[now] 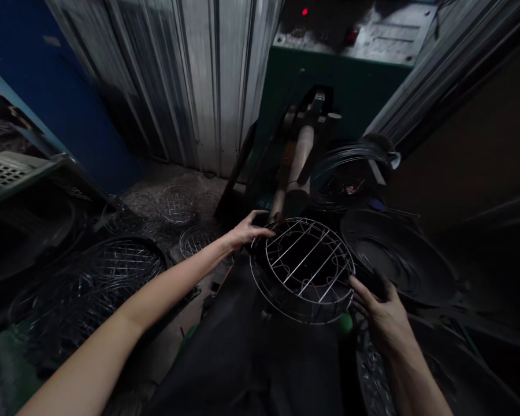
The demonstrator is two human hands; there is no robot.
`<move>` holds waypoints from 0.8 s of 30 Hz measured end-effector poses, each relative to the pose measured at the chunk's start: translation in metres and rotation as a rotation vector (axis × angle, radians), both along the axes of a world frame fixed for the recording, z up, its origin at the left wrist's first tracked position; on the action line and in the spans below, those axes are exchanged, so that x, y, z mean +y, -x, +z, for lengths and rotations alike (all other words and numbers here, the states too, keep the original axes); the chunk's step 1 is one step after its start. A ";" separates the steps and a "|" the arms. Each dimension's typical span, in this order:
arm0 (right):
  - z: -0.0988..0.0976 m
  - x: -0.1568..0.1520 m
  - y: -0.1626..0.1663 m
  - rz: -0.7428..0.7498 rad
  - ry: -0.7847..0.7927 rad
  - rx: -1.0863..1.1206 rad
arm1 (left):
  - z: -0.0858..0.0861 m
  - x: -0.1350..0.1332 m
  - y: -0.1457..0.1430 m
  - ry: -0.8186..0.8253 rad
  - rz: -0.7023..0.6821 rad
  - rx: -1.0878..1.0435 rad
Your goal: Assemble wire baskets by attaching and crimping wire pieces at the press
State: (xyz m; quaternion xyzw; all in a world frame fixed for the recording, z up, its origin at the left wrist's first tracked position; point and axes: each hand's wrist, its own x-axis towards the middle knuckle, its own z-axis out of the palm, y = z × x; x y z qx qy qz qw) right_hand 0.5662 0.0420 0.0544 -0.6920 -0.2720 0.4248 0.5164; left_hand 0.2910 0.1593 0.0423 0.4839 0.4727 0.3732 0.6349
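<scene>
A round wire rack (304, 261), built of rings, straight cross bars and wavy wire, is held between both my hands in front of the machine. My left hand (248, 230) grips its far left rim, thumb and fingers closed around the wire close to the machine's electrode arm (278, 207). On the right rim, my right hand (379, 306) holds the ring with its fingertips. The rack's far edge lies right at the tip of the lower arm; whether they touch I cannot tell.
The green machine (338, 72) stands ahead with a red light lit. Finished-looking wire racks (127, 260) pile up on the left, others (176, 205) on the floor. A dark round basin (398, 254) and a container of small metal pieces (372, 370) are at right.
</scene>
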 end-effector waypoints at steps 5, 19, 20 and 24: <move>0.000 -0.001 0.001 -0.004 0.010 0.008 | -0.002 0.003 0.001 -0.057 0.005 -0.024; -0.008 -0.002 0.004 0.045 -0.046 0.034 | -0.004 0.009 0.006 -0.007 -0.033 0.029; -0.007 -0.002 0.005 0.051 -0.046 0.043 | -0.004 0.009 0.006 -0.011 -0.026 0.035; -0.001 -0.008 0.010 0.041 -0.018 0.081 | -0.005 0.009 0.007 -0.029 -0.010 0.027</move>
